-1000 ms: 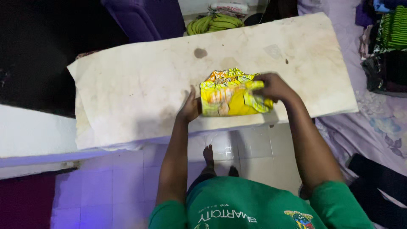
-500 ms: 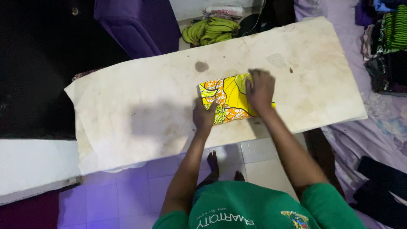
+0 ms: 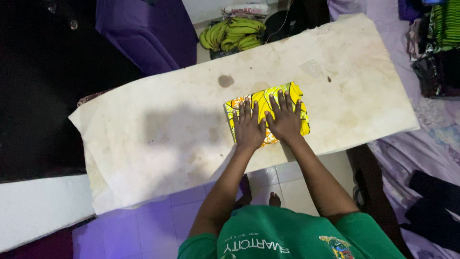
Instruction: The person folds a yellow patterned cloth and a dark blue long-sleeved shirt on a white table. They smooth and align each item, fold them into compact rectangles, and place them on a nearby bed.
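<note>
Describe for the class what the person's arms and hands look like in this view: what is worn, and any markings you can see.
Both arms are bare from the short sleeves down, and the left hand and right hand wear no gloves. No rings, watch or bracelets show. The person wears a green T-shirt with pale lettering across the chest and a small multicoloured badge on one side. Fingers are long, with short nails.

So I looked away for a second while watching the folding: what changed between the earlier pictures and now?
The right hand let go of the yellow cloth it was gripping and folding over; the left hand moved from the cloth's left edge onto its top. Both hands now lie flat, fingers spread, pressing the folded cloth. The cloth stayed at the same spot on the stained board; the bananas did not move.
</note>
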